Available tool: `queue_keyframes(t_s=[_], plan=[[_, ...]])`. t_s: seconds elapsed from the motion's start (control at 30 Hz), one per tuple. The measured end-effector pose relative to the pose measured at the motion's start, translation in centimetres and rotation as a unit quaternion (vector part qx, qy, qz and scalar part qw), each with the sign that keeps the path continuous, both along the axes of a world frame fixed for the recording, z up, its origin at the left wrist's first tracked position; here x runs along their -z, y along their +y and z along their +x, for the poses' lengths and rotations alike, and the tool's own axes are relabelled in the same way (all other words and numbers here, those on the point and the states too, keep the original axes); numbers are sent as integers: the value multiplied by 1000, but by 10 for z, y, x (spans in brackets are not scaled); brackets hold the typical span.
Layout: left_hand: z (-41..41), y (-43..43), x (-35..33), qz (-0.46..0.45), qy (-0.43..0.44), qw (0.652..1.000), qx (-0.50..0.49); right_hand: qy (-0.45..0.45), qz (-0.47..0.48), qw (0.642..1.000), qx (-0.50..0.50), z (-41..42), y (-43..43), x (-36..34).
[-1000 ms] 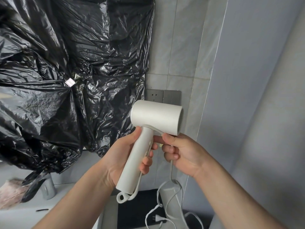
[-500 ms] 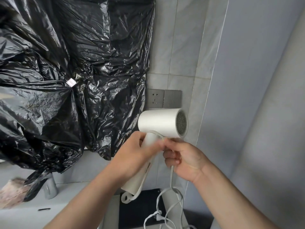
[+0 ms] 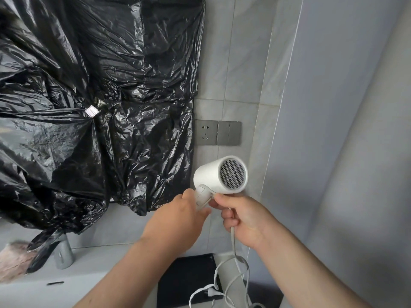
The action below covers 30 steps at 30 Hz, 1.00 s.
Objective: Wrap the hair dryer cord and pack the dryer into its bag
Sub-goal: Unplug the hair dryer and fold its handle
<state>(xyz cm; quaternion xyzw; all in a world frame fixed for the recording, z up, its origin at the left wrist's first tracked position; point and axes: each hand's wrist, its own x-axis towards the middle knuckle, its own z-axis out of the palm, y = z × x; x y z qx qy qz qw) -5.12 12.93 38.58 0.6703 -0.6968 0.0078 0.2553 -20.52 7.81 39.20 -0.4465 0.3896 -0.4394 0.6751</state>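
A white hair dryer [image 3: 213,176] is held up in front of the tiled wall, its mesh-covered end turned toward me. My left hand [image 3: 178,223] grips the dryer's handle, which is mostly hidden behind it. My right hand [image 3: 242,216] holds the white cord [image 3: 233,243] just beside the handle. The cord hangs down from my right fist in loose loops, and its plug [image 3: 210,293] lies on a flat black bag [image 3: 182,278] on the counter below.
Black plastic sheeting [image 3: 89,107] covers the wall on the left. A grey wall socket and switch [image 3: 218,132] sit just above the dryer. A metal tap [image 3: 63,255] and a small dark object [image 3: 55,283] are on the white counter [image 3: 77,281] at lower left.
The dryer has turned so that its mesh end now faces me. My left hand has rolled over the handle, hiding it, and both hands with the dryer sit a little lower against the socket.
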Motion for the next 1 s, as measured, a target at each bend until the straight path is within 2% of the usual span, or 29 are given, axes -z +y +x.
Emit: queue_keyframes(t_s=[0.1, 0.17, 0.2, 0.27, 0.33, 0.4, 0.63, 0.77, 0.9, 1.0], plan=[[3, -5, 6, 33, 14, 999, 3, 32, -20, 999, 2, -2, 1, 4], [7, -8, 8, 68, 111, 991, 26, 41, -42, 998, 9, -4, 1, 4], [8, -7, 9, 86, 194, 976, 43, 47, -56, 997, 11, -4, 2, 3], [7, -4, 9, 120, 354, 925, 69, 71, -88, 994, 12, -4, 3, -1], [4, 1, 9, 136, 449, 880, 78, 107, -125, 986, 13, -4, 3, -4], [3, 3, 8, 138, 509, 846, 79, 140, -150, 979, 12, -4, 3, -8], [4, 9, 4, 148, 617, 765, 108, 178, -177, 967, 37, 1, 5, -10], [3, 9, 5, 161, 682, 705, 114, 169, -175, 969, 50, 6, 7, -8], [3, 10, 0, 177, 739, 632, 152, 117, -96, 988, 39, 11, 6, -4], [7, 11, 0, 204, 759, 589, 190, 91, -60, 994, -6, 10, 4, -3]])
